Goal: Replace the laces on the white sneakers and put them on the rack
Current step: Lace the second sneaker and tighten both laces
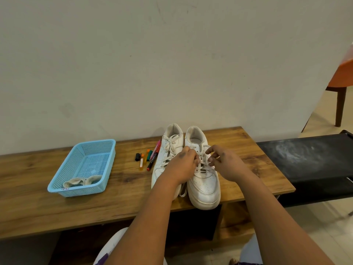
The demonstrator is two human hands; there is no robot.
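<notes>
Against a plain pale wall [172, 54] we find a low wooden bench [38, 197] carrying a blue mesh basket [107, 169] with rolled laces [82, 183] in its near end, a cluster of markers [150, 159], and the two white sneakers side by side with toes toward us: the left sneaker [162, 163] laced, the right sneaker [205, 184] at the bench's front edge. We note the left hand [181, 167] pinching the lace [202, 161] over the right sneaker's eyelets, while the right hand [227, 165] has its curled fingertips at the same lace; a black rack [309, 155] adjoins the bench at right.
</notes>
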